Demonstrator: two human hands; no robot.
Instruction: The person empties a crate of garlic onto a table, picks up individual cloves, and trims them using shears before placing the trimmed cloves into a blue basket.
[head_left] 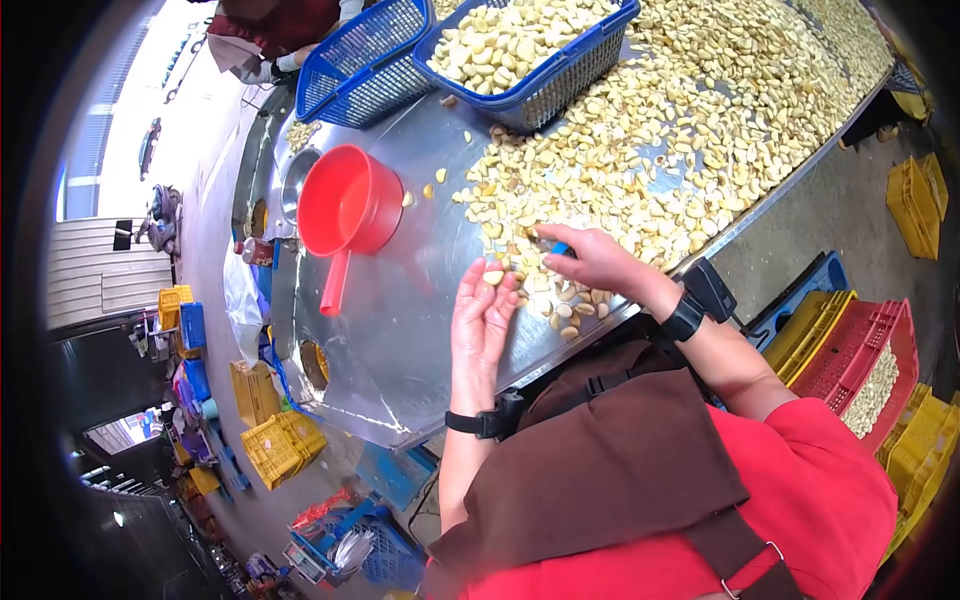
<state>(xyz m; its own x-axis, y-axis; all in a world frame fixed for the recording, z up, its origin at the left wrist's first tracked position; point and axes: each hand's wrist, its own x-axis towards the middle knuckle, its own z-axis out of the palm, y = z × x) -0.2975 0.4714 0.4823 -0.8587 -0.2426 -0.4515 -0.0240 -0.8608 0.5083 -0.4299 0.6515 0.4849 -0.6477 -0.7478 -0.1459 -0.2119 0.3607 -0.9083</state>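
Observation:
My left hand (482, 318) is palm up over the near part of the metal table, its fingers curled round a pale, bean-like piece (493, 277). Just to its right, my right hand (605, 266) has its fingers closed on a small blue-handled tool (560, 249); its working end is too small to make out. A wide heap of similar pale pieces (640, 150) spreads beyond both hands. Several browner pieces (567, 318) lie near the table edge below my right hand.
A red scoop (383, 205) stands left of my hands on the metal table (385, 345). Beyond it are a blue basket full of pale pieces (590, 65) and another blue basket (335, 75). A person (270, 25) is at the far side. Crates (885, 335) stand at right.

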